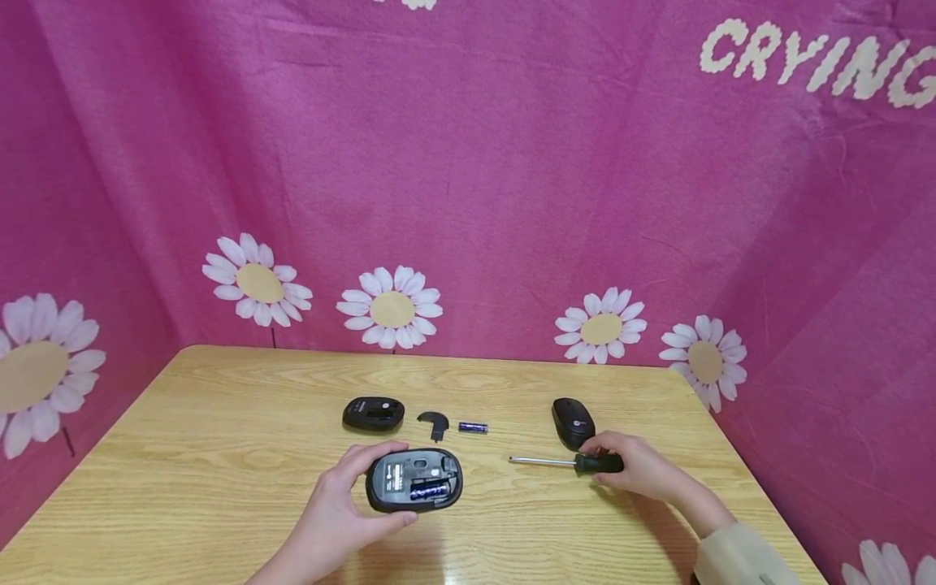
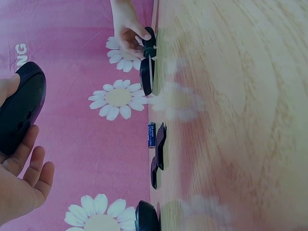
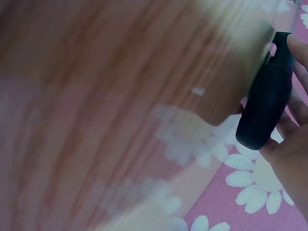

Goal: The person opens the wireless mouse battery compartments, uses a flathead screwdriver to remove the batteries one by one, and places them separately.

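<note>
My left hand (image 1: 344,508) grips a black computer mouse (image 1: 413,479) turned belly up on the wooden table (image 1: 183,455); its battery bay is uncovered and a blue battery (image 1: 430,489) lies inside. In the left wrist view the same mouse (image 2: 21,110) sits in my palm. My right hand (image 1: 634,467) holds the dark handle of a screwdriver (image 1: 566,462) lying on the table, shaft pointing left; in the right wrist view the screwdriver handle (image 3: 266,103) fills my fingers.
A second mouse (image 1: 573,422) lies just behind my right hand. Further left are a loose blue battery (image 1: 473,426), a small black battery cover (image 1: 433,422) and another upturned black mouse (image 1: 374,413). Pink daisy cloth (image 1: 468,179) surrounds the table.
</note>
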Action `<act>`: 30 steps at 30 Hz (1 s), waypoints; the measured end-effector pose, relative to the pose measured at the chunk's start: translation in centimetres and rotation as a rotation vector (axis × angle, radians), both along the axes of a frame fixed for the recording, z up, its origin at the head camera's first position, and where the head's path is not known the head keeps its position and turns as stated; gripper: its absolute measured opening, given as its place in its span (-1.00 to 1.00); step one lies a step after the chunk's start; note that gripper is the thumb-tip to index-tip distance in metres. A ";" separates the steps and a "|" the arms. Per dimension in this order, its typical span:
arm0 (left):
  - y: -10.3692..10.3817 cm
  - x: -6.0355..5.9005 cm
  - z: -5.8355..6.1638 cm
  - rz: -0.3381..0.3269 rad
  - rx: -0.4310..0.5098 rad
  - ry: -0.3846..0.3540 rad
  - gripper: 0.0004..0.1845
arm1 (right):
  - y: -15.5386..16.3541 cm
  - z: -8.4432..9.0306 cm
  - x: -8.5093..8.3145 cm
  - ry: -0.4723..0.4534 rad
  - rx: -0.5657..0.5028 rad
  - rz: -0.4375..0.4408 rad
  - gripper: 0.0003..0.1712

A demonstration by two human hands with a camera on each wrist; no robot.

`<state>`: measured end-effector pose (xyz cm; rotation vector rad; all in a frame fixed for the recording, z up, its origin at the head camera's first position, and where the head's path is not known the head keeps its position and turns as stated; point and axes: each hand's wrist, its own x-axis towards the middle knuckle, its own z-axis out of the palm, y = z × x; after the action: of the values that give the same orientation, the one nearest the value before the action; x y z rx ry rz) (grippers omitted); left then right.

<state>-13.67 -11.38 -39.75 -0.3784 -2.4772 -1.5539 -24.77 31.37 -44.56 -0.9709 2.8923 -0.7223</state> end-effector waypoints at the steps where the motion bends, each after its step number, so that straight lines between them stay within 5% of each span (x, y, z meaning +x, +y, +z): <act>1: 0.0 0.0 0.0 -0.002 0.000 0.003 -0.27 | -0.1 0.0 -0.1 -0.012 0.004 -0.003 -0.61; 12: -0.1 0.0 -0.2 0.006 -0.006 0.031 -0.25 | -0.5 -0.4 -1.0 -0.083 0.045 -0.034 -0.64; 30: 0.0 -0.4 -0.6 0.003 -0.020 0.018 -0.26 | -0.8 0.8 -0.2 -0.048 0.043 0.005 -0.70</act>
<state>-14.08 -11.35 -40.34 -0.3899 -2.4808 -1.5191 -25.00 30.55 -43.77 -0.9431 2.8508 -0.6710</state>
